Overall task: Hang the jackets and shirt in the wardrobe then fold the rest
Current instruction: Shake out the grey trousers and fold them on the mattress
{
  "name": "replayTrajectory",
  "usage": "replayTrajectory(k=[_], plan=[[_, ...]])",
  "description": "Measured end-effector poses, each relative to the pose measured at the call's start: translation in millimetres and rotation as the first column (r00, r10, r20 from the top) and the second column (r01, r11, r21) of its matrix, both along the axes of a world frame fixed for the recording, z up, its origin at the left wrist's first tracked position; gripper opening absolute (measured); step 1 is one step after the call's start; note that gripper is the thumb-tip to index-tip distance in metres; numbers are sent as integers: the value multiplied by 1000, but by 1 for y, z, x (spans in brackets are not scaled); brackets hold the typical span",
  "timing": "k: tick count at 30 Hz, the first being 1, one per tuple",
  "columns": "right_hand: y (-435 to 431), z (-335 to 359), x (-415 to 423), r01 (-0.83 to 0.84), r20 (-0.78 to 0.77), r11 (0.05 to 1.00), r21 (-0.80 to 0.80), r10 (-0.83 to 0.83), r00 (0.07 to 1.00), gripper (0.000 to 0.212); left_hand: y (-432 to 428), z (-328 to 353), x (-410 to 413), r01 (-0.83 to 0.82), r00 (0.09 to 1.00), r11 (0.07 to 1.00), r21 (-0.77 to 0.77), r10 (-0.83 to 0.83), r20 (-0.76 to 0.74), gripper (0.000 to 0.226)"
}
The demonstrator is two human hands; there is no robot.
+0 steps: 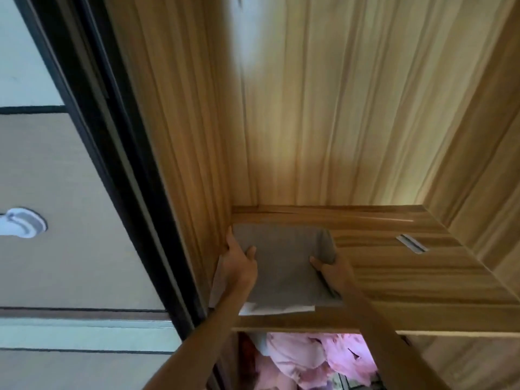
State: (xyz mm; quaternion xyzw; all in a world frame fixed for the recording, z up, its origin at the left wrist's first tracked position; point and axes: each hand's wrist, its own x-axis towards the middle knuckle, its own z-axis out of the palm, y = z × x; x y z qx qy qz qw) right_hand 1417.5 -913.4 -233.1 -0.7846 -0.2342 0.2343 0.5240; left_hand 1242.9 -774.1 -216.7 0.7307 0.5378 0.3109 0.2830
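Folded grey garment: we see it lying flat on the wooden shelf of the wardrobe, at the left end, close to the side wall.
Left hand: we hold the left edge of the garment. The thumb lies on top of the cloth and the other fingers go along the edge, between the cloth and the wall.
Right hand: we hold the right edge near the front corner. The thumb presses on top; the other fingers are hidden by the cloth, so we cannot tell how they lie.
White layer: a thin white edge shows under the front of the garment. We cannot tell if it is cloth or paper.
Metal piece: small, set on the shelf to the right, well apart from the garment.
Pink clothes: they are below the shelf, between our two forearms.
Dark frame: it runs along the left of the wardrobe.
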Motion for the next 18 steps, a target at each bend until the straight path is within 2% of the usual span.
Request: replayTrajectory(k=[3,6,7,8,9,10,11,13,14,16,18], plan=[[21,-21,5,-46,25,997,-68,48,999,61,12,-25,-1,-16,993,999,-51,9,-118,79],[31,-43,12,-95,87,984,-154,109,990,70,5,-57,-5,64,931,994,94,-26,-363,67],[33,-52,15,-103,135,978,-179,128,983,77,1,-68,-6,117,888,983,143,-39,-458,61],[35,-57,17,-97,250,966,-239,158,955,83,-3,-75,-5,179,844,970,165,-65,-533,55],[37,-63,22,-67,424,950,-304,198,884,85,-5,-82,-4,245,802,951,188,-90,-590,53],[39,-65,25,-44,601,945,-325,242,761,82,-8,-86,-4,310,760,931,193,-121,-639,57],[41,-67,26,-81,712,940,-332,306,632,77,-10,-88,-4,346,728,917,196,-131,-673,60],[47,-74,21,-225,802,905,-360,424,420,60,-7,-95,-3,346,718,918,192,-128,-684,67],[50,-82,17,-282,785,872,-400,485,385,56,-4,-98,-3,330,716,930,161,-135,-685,68],[52,-98,11,-331,689,815,-475,579,436,65,1,-103,-1,312,709,944,105,-158,-687,67],[55,-110,13,-327,642,812,-484,583,498,68,7,-107,1,320,708,943,93,-173,-684,68]])
